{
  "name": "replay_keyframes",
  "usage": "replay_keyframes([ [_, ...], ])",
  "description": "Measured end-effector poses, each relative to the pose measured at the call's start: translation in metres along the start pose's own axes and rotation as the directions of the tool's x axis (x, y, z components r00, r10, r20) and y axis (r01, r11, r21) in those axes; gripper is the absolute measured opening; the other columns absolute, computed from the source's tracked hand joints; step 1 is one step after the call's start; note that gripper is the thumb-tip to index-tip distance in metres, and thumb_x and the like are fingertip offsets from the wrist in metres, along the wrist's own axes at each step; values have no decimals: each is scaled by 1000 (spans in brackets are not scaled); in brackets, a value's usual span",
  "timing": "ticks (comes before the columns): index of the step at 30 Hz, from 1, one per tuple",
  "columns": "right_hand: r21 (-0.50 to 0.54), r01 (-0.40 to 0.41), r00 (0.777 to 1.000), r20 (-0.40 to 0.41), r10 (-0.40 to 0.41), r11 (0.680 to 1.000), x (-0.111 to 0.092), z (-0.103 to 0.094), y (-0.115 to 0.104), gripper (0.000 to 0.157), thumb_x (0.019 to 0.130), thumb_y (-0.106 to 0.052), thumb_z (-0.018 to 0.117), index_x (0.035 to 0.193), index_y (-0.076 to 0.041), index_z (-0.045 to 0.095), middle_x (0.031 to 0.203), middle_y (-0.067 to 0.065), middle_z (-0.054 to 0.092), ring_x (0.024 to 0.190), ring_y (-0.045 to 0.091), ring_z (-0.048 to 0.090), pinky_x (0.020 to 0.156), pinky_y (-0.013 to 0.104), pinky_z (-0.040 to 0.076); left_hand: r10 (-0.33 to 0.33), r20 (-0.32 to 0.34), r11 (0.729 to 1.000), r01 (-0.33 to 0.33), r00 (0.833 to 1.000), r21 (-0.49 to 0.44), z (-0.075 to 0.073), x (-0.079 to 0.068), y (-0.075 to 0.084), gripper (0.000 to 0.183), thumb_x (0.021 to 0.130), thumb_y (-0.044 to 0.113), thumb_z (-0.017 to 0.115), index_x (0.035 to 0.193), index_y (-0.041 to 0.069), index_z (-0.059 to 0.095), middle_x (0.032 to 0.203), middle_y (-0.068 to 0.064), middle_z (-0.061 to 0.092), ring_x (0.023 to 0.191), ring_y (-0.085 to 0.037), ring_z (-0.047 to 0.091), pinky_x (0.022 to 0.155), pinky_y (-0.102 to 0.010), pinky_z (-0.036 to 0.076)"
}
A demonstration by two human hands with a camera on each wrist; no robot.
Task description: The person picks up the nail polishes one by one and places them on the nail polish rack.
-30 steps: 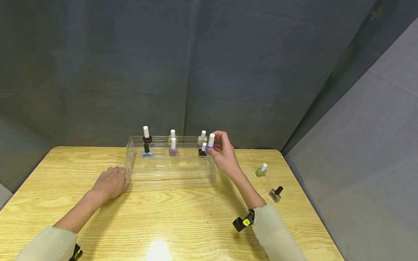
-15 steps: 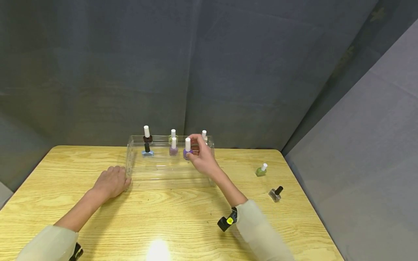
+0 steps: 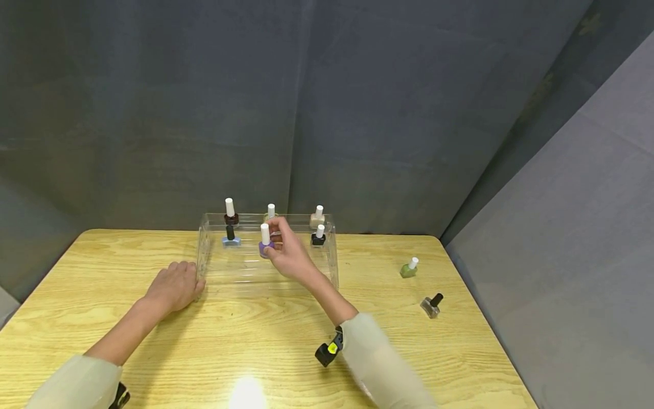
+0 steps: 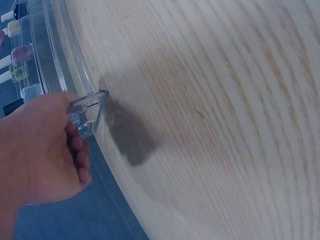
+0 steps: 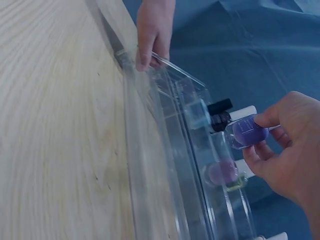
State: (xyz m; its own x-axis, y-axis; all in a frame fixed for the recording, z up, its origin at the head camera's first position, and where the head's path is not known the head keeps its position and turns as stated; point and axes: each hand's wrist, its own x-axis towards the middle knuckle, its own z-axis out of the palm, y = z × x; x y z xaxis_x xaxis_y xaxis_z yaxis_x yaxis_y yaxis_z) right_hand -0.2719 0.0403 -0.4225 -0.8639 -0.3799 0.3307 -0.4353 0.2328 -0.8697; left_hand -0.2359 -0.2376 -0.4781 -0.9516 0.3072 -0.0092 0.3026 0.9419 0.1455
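Observation:
My right hand (image 3: 293, 255) pinches a bottle of purple nail polish (image 5: 248, 131) with a white cap, held upright over the middle of a clear stepped display rack (image 3: 240, 272). At the rack's left end, my left hand (image 4: 47, 147) grips the side panel, fingers curled behind it. On the rack's back tier stand a dark brown polish (image 3: 231, 218), a yellow-green one partly hidden by my right hand, and a beige one (image 3: 317, 220). The tier in front bears a light blue polish (image 3: 231, 242), a black one (image 3: 318, 239) and a mauve one (image 5: 222, 172), hidden in the head view.
To the right of the rack, a green polish bottle (image 3: 408, 270) and a clear greyish one with a black cap (image 3: 431, 307) lie on the wooden table (image 3: 230, 346). Grey cloth (image 3: 153, 113) hangs behind the table's back edge.
My right hand has carried the purple polish leftward from the rack's right end to its middle, uncovering the black and beige bottles. My left hand stays on the rack's left side.

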Motion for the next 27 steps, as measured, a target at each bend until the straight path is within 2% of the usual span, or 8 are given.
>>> replay_keyframes([
  [7,4,26,1000,18,-26,1000,5,22,6,47,89,16,58,128,-7,45,113,14,56,104,20,60,91,26,50,5,-34,1000,-5,999,-5,0,-2,-2,30,100,23,50,95,-7,52,87,-15,52,79,-31,46,71,-51,44],
  [17,19,32,999,24,-32,999,12,48,14,48,88,19,58,129,-3,46,115,8,55,105,16,59,93,22,48,5,-44,1000,-6,999,-16,-1,-4,-2,30,100,23,52,92,-5,51,84,-13,50,78,-32,48,69,-51,44],
  [27,28,62,997,54,-63,998,14,65,15,44,89,20,56,125,-3,46,115,12,56,102,13,59,92,21,48,16,-61,1000,-17,998,-16,3,-2,-4,27,100,22,51,88,-2,51,81,-10,48,76,-30,47,67,-49,44],
])
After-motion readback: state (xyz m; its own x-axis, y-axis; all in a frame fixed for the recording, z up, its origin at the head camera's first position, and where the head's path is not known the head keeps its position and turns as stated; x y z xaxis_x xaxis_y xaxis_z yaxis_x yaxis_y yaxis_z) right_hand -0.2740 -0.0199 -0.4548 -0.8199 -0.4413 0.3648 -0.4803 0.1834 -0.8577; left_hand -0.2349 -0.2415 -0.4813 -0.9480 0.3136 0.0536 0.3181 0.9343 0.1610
